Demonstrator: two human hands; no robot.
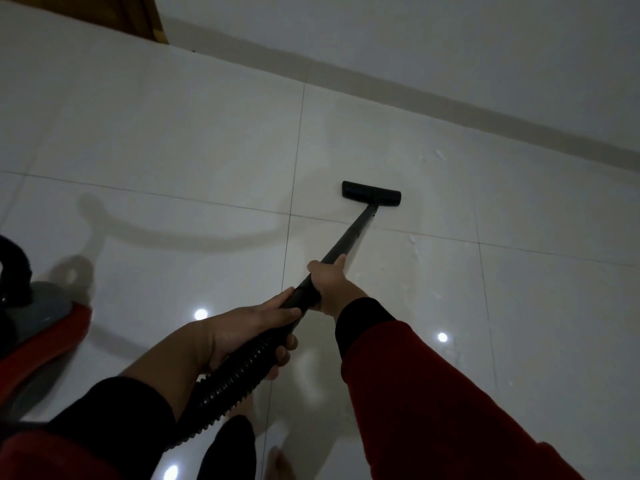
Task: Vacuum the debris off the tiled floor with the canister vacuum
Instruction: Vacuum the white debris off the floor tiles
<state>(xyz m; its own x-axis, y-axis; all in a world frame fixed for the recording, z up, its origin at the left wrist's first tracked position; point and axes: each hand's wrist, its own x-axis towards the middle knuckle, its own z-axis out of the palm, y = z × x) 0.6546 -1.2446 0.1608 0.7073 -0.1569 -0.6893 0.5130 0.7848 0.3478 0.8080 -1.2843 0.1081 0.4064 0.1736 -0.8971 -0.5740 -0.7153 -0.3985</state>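
A black vacuum wand [349,239] slants away from me to a flat black floor head [371,193] resting on the glossy white tiled floor [173,147]. My right hand [330,285] grips the wand's lower end. Just behind it, my left hand [242,334] is wrapped around the ribbed black hose [228,375] where it joins the wand. The red and grey canister [41,327] sits on the floor at the left edge. Small pale flecks of debris [440,154] lie beyond and right of the head, with more flecks [414,242] beside the wand.
A white wall with a skirting line [450,109] runs diagonally behind the floor head. A wooden door or frame [138,15] shows at the top left. My bare feet [277,462] stand below the hose. Ceiling lights reflect as bright spots on the tiles.
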